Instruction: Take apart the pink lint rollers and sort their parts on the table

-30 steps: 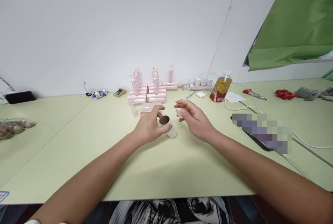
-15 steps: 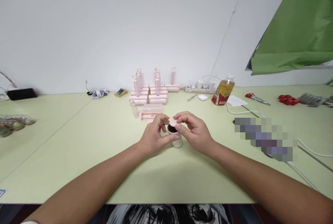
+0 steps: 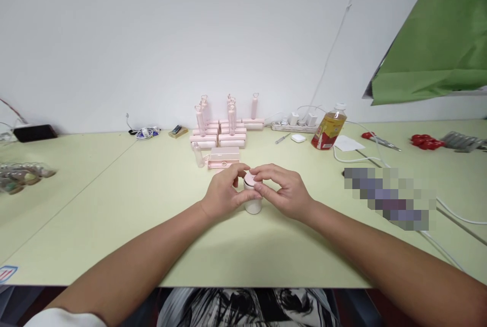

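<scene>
Round pink disc [image 3: 249,179] lowered onto white cylinder [image 3: 253,207], seemingly smooth, fingers [image 3: 272,169] curled.

The pale green, flat-topped table [image 3: 114,235] carries 1 open, pink rectangular box [image 3: 224,154], 1 red-and-yellow-labelled, clear plastic bottle [image 3: 329,128], 1 white sheet of paper [image 3: 348,143] and 1 long white power strip [image 3: 292,128]. Whether the white cylindrical container [image 3: 253,207] touches the table is unclear.

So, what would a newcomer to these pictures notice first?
Probably the green sheet at upper right, the largest patch of strong colour. Next, perhaps, the pink tubes and boxes grouped near the wall. Nearer, at the middle, the left hand is around a white cup, the right hand at a pink lid over its mouth.
</scene>
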Motion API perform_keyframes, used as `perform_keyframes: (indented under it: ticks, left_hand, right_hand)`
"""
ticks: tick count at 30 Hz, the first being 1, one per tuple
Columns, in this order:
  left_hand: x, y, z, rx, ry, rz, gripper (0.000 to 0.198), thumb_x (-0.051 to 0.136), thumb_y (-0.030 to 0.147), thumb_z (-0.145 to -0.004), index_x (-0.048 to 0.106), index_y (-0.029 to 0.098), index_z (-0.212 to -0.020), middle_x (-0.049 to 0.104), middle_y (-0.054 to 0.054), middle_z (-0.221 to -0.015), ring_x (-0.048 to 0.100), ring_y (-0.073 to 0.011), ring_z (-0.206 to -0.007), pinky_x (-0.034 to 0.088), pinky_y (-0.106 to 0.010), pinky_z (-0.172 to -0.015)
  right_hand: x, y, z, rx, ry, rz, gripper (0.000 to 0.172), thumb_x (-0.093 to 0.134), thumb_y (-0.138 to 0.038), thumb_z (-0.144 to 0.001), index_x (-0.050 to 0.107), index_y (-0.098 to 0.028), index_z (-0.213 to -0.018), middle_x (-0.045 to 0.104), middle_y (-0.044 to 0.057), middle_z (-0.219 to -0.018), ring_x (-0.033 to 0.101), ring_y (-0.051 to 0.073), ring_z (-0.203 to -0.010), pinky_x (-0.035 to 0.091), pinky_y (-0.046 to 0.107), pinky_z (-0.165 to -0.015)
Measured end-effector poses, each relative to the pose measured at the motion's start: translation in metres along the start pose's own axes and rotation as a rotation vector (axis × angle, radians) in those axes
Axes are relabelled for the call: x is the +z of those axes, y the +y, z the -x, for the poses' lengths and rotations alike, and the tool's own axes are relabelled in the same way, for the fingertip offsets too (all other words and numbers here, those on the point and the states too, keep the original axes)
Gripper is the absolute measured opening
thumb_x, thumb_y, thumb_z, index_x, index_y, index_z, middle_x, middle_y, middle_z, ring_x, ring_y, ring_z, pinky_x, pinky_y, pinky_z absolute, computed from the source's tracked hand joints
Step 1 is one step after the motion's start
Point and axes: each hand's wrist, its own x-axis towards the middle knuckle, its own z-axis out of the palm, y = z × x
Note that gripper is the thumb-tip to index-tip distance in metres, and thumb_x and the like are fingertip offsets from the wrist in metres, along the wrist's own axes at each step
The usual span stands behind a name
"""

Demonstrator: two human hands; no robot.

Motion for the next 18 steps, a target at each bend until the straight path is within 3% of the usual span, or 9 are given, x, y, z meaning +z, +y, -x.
perform_keyframes:
  ticks: [11,18]
  left_hand:
    - [-0.0008,-0.0020,-0.0018,0.055,-0.003,0.034,0.045,0.073,0.052,-0.074,0.058,0.024,-0.106,0.061,-0.001,-0.092,0.052,-0.0120,-0.070,0.045,-0.026,-0.064]
    - [0.0015,-0.0066,0.0023,-0.105,-0.105,0.068,0.067,0.074,0.052,-0.072,0.043,0.024,-0.125,0.059,-0.002,-0.094,0.053,-0.0141,-0.074,0.045,-0.028,-0.067]
  right_hand:
    - [0.0041,0.0030,0.0010,0.087,-0.016,-0.024,0.010,0.059,-0.029,-0.090,0.066,-0.022,-0.094,0.071,0.008,-0.104,0.068,0.021,-0.098,0.054,0.036,-0.085]
    - [-0.0010,0.0022,-0.0001,0.018,-0.049,-0.003,0.014,0.056,-0.026,-0.090,0.062,-0.023,-0.102,0.065,0.011,-0.112,0.063,0.023,-0.104,0.052,0.040,-0.088]
